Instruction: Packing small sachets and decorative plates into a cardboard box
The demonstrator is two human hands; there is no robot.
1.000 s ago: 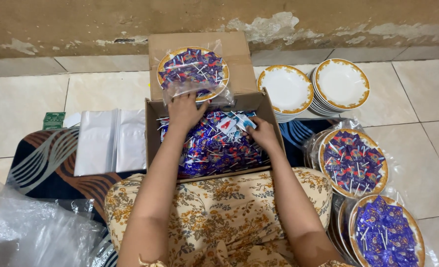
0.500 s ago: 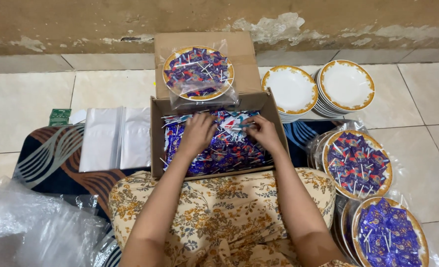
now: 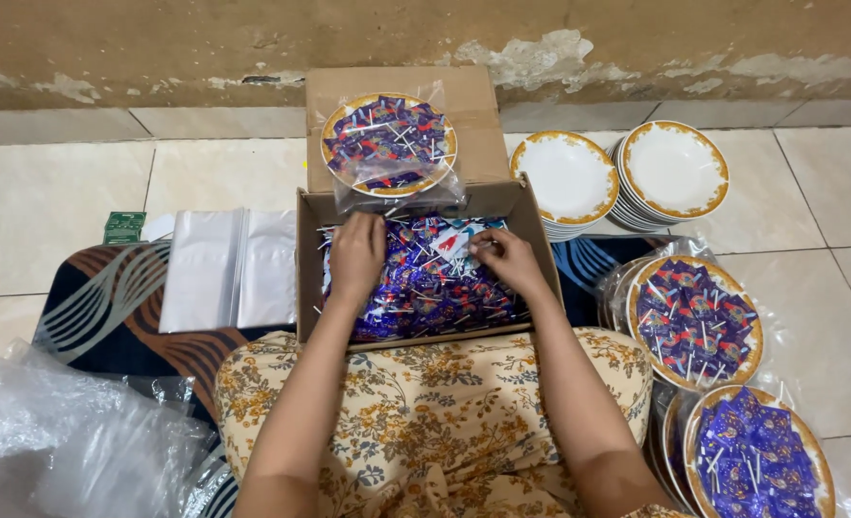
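Inside the cardboard box [image 3: 308,278], left hand [image 3: 356,257] presses, fingers bent, on wrapped lollipops [image 3: 425,293]; right hand [image 3: 502,257] seemingly pinches some.

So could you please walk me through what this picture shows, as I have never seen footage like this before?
There is no machine here: a person sitting on the floor wears a camera on the head, so you look down along their arms. Both hands are inside an open cardboard box full of wrapped lollipops. The left hand rests flat on the pile; the right hand pinches a few of them. On the box's back flap sits a bagged plate of sweets. To the right are stacks of empty plates and two more filled plates. To the left lie flat plastic bags on a patterned mat.
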